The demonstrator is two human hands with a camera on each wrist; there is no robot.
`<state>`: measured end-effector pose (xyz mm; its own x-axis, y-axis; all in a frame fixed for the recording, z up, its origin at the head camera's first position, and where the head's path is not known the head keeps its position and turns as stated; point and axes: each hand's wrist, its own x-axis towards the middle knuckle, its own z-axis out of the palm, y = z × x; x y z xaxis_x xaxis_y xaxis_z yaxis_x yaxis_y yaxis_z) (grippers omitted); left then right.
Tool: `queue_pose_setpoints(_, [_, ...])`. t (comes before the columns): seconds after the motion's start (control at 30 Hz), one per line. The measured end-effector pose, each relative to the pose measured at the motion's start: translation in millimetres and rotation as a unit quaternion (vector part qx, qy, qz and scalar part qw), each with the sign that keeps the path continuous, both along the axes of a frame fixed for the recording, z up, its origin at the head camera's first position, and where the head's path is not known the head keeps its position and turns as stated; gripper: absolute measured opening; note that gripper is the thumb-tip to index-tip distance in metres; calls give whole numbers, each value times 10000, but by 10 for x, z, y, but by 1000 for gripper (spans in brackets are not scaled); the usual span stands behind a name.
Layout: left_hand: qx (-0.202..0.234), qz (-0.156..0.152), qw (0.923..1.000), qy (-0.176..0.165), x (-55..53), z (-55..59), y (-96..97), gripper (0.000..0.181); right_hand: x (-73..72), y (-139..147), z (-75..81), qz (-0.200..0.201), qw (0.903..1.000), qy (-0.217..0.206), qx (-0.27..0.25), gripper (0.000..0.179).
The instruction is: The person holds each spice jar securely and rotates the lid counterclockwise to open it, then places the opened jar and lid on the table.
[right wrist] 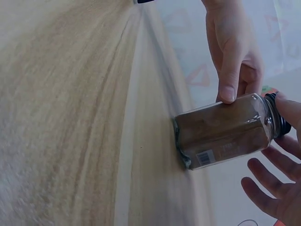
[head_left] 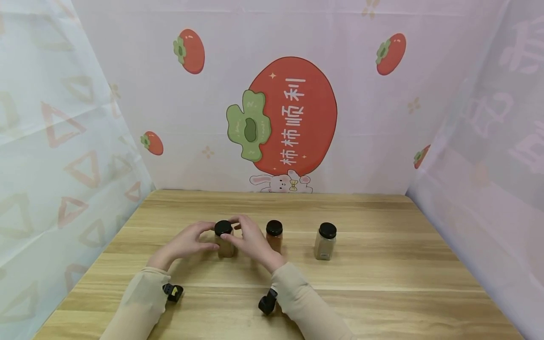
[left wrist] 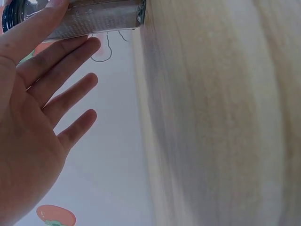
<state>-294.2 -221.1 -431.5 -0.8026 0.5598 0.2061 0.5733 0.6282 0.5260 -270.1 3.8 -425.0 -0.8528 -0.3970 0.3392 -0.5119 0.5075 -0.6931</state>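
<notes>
Here, the right hand (head_left: 253,242) pinches the black lid (head_left: 223,227) of the leftmost jar (head_left: 226,250), while the left hand (head_left: 185,242), fingers spread, touches its side. That jar is upright on the desk (head_left: 382,293), left of the middle jar (head_left: 275,242).

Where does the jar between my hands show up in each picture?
Head: jar below and left of centre.
Left wrist: jar in the upper left, cropped by the top edge.
Right wrist: jar right of centre.
Shared landmark: wooden tabletop.
</notes>
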Motion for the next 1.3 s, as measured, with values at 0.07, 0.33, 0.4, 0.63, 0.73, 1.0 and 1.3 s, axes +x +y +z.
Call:
queue_pose_setpoints(0.07, [-12,6,10000,-3,3,4,2,49,2,-12,-6,-54,10000,21,4,47])
queue_pose_setpoints(0.33, [14,-39,10000,-25,-2,18,-2,48,-32,-38,-53,-64,9998,27,-206,48])
queue_pose_setpoints(0.4, [-2,-59,10000,-29,-5,19,-7,48,-40,-38,-61,-54,9996,-2,-271,47])
queue_pose_setpoints(0.63, [-48,-105,9999,-43,-8,10,-20,50,-44,-29,-43,73,9992,-65,-390,46])
queue_pose_setpoints(0.73, [-65,-107,9999,-52,-2,7,-21,50,-45,-23,-28,105,9995,-99,-290,46])
queue_pose_setpoints(1.0, [-87,-133,9998,-120,13,6,-19,52,-63,-7,-15,225,9995,-226,-35,47])
queue_pose_setpoints(1.3, [-83,-163,9998,-89,27,8,-26,53,-48,42,31,568,9976,-390,59,44])
